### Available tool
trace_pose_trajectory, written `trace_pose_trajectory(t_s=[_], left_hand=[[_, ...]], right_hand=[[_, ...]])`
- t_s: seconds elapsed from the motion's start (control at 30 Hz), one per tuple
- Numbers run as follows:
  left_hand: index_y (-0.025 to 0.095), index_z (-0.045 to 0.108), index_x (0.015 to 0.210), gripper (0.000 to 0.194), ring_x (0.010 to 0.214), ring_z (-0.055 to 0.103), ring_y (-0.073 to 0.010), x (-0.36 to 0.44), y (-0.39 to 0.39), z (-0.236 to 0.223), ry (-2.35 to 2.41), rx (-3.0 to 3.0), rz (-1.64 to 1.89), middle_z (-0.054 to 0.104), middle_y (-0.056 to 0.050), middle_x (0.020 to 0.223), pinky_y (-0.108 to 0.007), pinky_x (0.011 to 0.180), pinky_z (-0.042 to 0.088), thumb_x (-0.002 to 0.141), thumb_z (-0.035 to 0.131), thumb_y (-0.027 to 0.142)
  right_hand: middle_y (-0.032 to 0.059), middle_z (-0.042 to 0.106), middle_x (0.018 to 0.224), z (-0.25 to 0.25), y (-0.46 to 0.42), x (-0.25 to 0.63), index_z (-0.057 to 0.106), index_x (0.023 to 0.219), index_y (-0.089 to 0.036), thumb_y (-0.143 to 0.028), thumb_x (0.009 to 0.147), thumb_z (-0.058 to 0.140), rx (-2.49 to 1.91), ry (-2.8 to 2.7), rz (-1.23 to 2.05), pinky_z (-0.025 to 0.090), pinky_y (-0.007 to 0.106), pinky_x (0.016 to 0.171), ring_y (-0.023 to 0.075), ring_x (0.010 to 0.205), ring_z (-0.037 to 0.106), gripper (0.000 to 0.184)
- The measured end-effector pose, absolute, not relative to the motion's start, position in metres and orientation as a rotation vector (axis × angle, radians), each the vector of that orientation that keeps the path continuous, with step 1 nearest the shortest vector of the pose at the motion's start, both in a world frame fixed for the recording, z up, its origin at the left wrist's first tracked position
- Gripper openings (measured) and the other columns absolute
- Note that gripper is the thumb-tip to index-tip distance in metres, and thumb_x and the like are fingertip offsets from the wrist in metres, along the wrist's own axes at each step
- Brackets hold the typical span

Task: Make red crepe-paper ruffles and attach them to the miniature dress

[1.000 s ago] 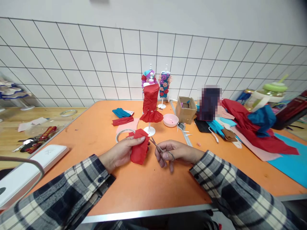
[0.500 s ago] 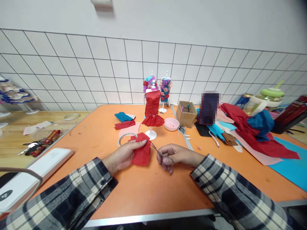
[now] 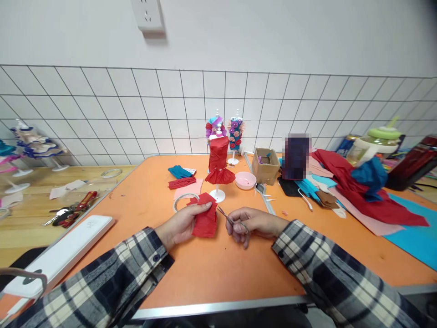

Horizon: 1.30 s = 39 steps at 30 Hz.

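Latest change: the view tips upward and shows more of the wall socket (image 3: pixel 148 17), far beyond the left hand (image 3: pixel 180 224); the hands keep nearly the same pose.
Bearing on the work: cutting appears to be the step in hand; no severed piece is seen beside either hand.
Red paper (image 3: pixel 205 222): pinched by the left hand, thumb on top, raised above the orange table (image 3: pixel 218 278).
Scissors (image 3: pixel 231 220): gripped in the right hand (image 3: pixel 251 222), points toward the paper's near-side edge; contact cannot be confirmed.
Against the earliest frame: the blades look less spread; the paper hangs straighter, and the fingertips behind it no longer show.
Red-dressed form (image 3: pixel 218 157): upright, beyond both hands, between them.
Tape roll (image 3: pixel 175 204): just beyond the left hand, partly hidden by hand and paper.
Pink bowl (image 3: pixel 245 181): beyond the right hand, well apart.
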<state>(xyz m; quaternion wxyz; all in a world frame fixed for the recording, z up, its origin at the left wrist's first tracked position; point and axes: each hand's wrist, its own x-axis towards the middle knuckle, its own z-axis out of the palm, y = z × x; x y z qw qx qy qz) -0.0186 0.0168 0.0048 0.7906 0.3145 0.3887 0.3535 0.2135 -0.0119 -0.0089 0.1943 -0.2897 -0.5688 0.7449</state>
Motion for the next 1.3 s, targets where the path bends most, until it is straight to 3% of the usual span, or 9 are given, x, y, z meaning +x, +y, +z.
trace_pose_trajectory(t_s=[0.53, 0.7, 0.87, 1.1, 1.23, 1.3], left_hand=[[0.01, 0.07, 0.082, 0.005, 0.066, 0.069, -0.0152, -0.0233, 0.0196, -0.0003, 0.78, 0.691, 0.702, 0.075, -0.007, 0.078, -0.024, 0.065, 0.052, 0.082, 0.07, 0.015], [0.012, 0.07, 0.082, 0.013, 0.064, 0.066, -0.0131, -0.023, 0.0174, -0.0005, 0.761, 0.813, 0.707, 0.073, -0.005, 0.075, -0.022, 0.066, 0.048, 0.074, 0.078, 0.018], [0.015, 0.07, 0.103, 0.036, 0.077, 0.068, -0.0191, -0.0212, 0.0144, 0.0003, 0.718, 0.997, 0.726, 0.075, -0.008, 0.089, -0.028, 0.074, 0.049, 0.07, 0.082, 0.024], [0.009, 0.073, 0.078, 0.032, 0.069, 0.066, -0.022, -0.0223, 0.0138, 0.0008, 0.713, 1.16, 0.626, 0.074, -0.013, 0.077, -0.03, 0.067, 0.048, 0.07, 0.081, 0.039], [0.01, 0.073, 0.08, 0.032, 0.071, 0.066, -0.0205, -0.0263, 0.0148, -0.0011, 0.729, 1.155, 0.602, 0.074, -0.012, 0.08, -0.029, 0.069, 0.048, 0.069, 0.081, 0.039], [0.012, 0.074, 0.09, 0.034, 0.076, 0.067, -0.0206, -0.0275, 0.0161, -0.0016, 0.706, 1.126, 0.628, 0.075, -0.01, 0.087, -0.029, 0.073, 0.049, 0.067, 0.083, 0.036]], right_hand=[[0.0007, 0.062, 0.071, -0.0058, -0.0096, 0.2114, 0.063, 0.092, -0.013, -0.045, 0.07, 0.076, -0.845, -1.572, 2.069, 0.053, 0.016, 0.046, 0.0085, 0.056, 0.06, 0.041], [0.0015, 0.062, 0.074, -0.0057, -0.0094, 0.2122, 0.063, 0.094, -0.013, -0.045, 0.073, 0.074, -0.811, -1.578, 2.07, 0.053, 0.017, 0.047, 0.0086, 0.056, 0.061, 0.04], [0.0016, 0.062, 0.074, -0.0053, -0.0099, 0.211, 0.062, 0.095, -0.013, -0.046, 0.073, 0.075, -0.779, -1.587, 2.107, 0.052, 0.017, 0.047, 0.0095, 0.056, 0.062, 0.041], [0.0017, 0.062, 0.074, -0.0033, -0.0131, 0.209, 0.062, 0.096, -0.012, -0.049, 0.072, 0.076, -0.751, -1.626, 2.125, 0.052, 0.017, 0.05, 0.0092, 0.058, 0.062, 0.045], [-0.0001, 0.06, 0.069, -0.0053, -0.0131, 0.209, 0.061, 0.089, -0.012, -0.051, 0.071, 0.077, -0.702, -1.618, 2.117, 0.054, 0.019, 0.052, 0.0089, 0.055, 0.06, 0.046], [-0.0002, 0.059, 0.068, -0.0064, -0.0132, 0.2085, 0.061, 0.089, -0.012, -0.05, 0.072, 0.076, -0.676, -1.6, 2.113, 0.054, 0.02, 0.052, 0.0085, 0.054, 0.059, 0.045]])
